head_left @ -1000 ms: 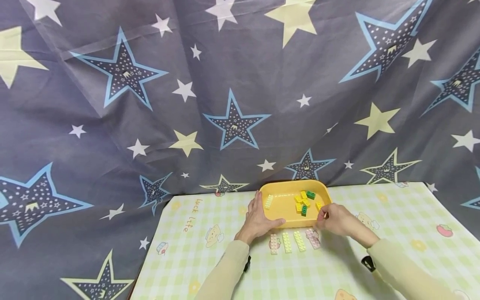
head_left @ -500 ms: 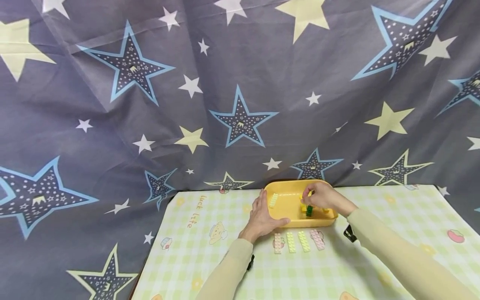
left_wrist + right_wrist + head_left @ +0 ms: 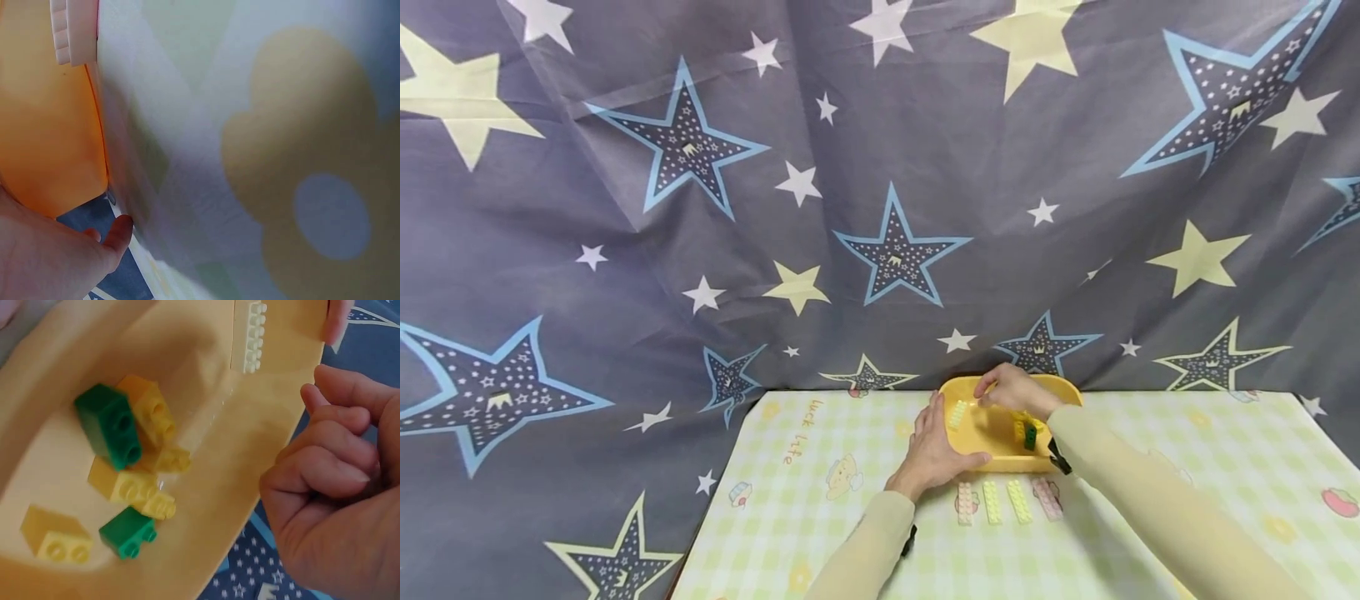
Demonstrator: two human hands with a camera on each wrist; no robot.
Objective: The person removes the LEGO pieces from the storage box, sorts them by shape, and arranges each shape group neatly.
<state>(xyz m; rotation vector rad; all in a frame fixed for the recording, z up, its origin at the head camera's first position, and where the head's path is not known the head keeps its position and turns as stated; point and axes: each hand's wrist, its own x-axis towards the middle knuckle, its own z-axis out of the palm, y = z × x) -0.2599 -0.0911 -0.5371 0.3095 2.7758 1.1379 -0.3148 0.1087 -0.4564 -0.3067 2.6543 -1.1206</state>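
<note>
My left hand [image 3: 934, 454] rests against the left end of an orange-yellow tray [image 3: 1011, 464], fingers straight along its outer side and thumb along the front rim. Over the tray's back part is my right hand [image 3: 1011, 390]; in the right wrist view its fingers are curled, with nothing visible between them. A pale yellow-green toy brick [image 3: 249, 337] lies at the tray's left end, just left of the right hand. Green bricks [image 3: 109, 425] and yellow bricks [image 3: 59, 534] sit loose toward the right, partly hidden by the right arm in the head view.
Before the tray, several long bricks lie in a row on the checked tablecloth [image 3: 820, 533]: a pink brick [image 3: 965, 504] at the left, yellow-green bricks [image 3: 992, 502] in the middle, and another pink brick [image 3: 1047, 498]. A star-patterned curtain [image 3: 745, 225] hangs behind the table.
My right hand has moved left from the tray's right front corner, across the loose bricks, to its back left part. My left hand keeps its place on the tray. The head view has shifted slightly.
</note>
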